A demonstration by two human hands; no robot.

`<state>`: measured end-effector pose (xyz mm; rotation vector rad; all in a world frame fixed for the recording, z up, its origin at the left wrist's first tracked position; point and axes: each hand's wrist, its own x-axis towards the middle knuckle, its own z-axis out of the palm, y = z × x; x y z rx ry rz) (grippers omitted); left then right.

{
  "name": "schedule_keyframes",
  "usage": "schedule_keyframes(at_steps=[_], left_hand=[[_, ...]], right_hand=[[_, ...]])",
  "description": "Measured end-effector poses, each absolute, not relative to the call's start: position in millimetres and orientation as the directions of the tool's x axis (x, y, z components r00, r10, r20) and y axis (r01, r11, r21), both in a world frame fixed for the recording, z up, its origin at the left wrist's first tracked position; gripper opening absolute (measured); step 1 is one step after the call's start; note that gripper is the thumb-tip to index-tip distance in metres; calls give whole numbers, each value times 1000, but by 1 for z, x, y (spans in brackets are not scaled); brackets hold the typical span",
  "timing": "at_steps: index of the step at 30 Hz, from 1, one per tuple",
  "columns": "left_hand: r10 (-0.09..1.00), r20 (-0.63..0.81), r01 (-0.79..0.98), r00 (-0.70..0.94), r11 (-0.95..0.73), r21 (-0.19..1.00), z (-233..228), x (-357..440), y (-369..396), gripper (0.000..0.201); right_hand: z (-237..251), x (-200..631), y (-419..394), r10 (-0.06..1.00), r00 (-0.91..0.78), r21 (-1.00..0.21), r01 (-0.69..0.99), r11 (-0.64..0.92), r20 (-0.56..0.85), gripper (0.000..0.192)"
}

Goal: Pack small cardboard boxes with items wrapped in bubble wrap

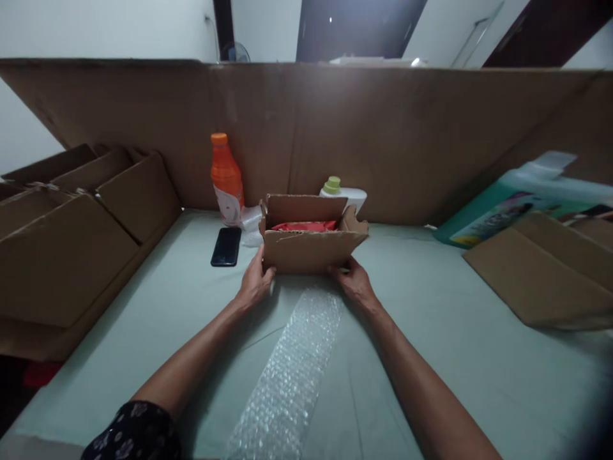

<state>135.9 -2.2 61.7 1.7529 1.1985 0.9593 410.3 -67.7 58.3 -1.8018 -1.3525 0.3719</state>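
Bubble wrap [292,370]: nearest the camera, a long strip lying flat on the desk [431,306] and running from the near edge up to the foot of the box; it looks free to slide or bunch if the box is dragged over it.
Cardboard box [311,243]: small, open-topped, mid-desk, just beyond the strip; something red [304,226] lies inside, only its top showing.
Left hand [255,282]: fingers curled against the box's near left corner, thumb up along the side, pressing on it rather than wrapped around it.
Right hand [353,281]: fingers spread low on the near right corner, touching the cardboard in the same loose way.
Flaps: near one folded outward, side ones ragged; a squeeze from both sides could buckle the thin walls or tear a flap.
Orange bottle [226,180]: upright just behind the box to the left; a backward shove of the box could tip it.
White bottle [342,193]: green cap, just behind the box and partly hidden by it, same risk.
Phone [226,246]: dark, face up, left of the box, near the left hand; a sweep of the arm could knock it.
Writing: orange bottle's label and the printed teal pack [498,214] at right are too blurred to read; no brand can be made out.
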Motion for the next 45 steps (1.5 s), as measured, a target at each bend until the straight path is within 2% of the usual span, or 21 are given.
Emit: schedule_keyframes(at_steps=[3, 5, 6, 7, 10, 12, 14, 18, 22, 24, 27, 29, 31, 33, 35, 37, 39, 41, 42, 45], left_hand=[[935, 128, 413, 331, -266, 871, 57, 93, -36, 72], [886, 146, 437, 440, -353, 827, 54, 56, -72, 58], [792, 183, 439, 582, -496, 750, 53, 37, -93, 52], [691, 181, 420, 700, -603, 678, 53, 22, -114, 55], [422, 71, 318, 904, -773, 549, 58, -7, -166, 77], [332, 10, 277, 943, -804, 526, 64, -9, -187, 83], [308, -17, 273, 951, -815, 512, 70, -4, -199, 81], [344, -15, 298, 939, -790, 536, 84, 7, -213, 69], [372, -15, 316, 928, -765, 561, 89, 0, -223, 66], [372, 7, 312, 928, -789, 529, 83, -6, -226, 74], [322, 44, 269, 946, -851, 452, 66, -9, -231, 86], [311, 62, 263, 949, -882, 390, 55, -6, -234, 84], [333, 91, 285, 938, -895, 343, 50, -1, -236, 73], [376, 135, 311, 917, -884, 349, 52, 4, -239, 56], [434, 167, 329, 885, -839, 433, 58, 9, -241, 43], [538, 170, 375, 825, -748, 548, 66, 15, -241, 31], [665, 136, 457, 734, -632, 626, 69, 22, -241, 24], [770, 81, 545, 633, -518, 660, 67, 28, -239, 23], [808, 62, 575, 585, -467, 672, 64, 31, -238, 22], [880, 88, 593, 467, -385, 707, 52, 37, -237, 29]], right_hand=[[59, 405, -111, 894, 377, -745, 663, -78, 242, 53], [58, 396, -146, 911, 318, -712, 701, -40, 262, 45], [58, 389, -162, 927, 255, -675, 738, -3, 275, 41], [57, 382, -176, 943, 173, -624, 780, 45, 284, 38], [54, 356, -195, 966, -95, -443, 875, 195, 239, 39], [52, 338, -187, 965, -186, -368, 898, 243, 182, 40], [53, 325, -171, 961, -231, -330, 904, 270, 153, 41], [60, 318, -148, 957, -255, -335, 897, 288, 139, 41], [76, 330, -193, 947, -267, -345, 884, 314, 178, 44], [84, 331, -238, 912, -365, -348, 843, 410, 188, 52], [86, 317, -305, 859, -497, -318, 801, 507, 120, 74], [77, 298, -333, 835, -540, -267, 794, 547, 106, 73], [64, 279, -344, 823, -545, -230, 790, 568, 162, 65], [54, 265, -341, 816, -513, -278, 769, 575, 267, 59], [50, 258, -333, 837, -424, -437, 716, 544, 347, 53], [51, 256, -324, 909, -260, -632, 655, 414, 325, 44], [54, 259, -316, 969, -83, -753, 615, 234, 233, 33], [54, 264, -312, 977, 46, -770, 623, 135, 209, 34], [54, 267, -311, 965, 90, -746, 653, 130, 246, 39], [52, 274, -315, 877, 100, -569, 794, 214, 470, 51]])
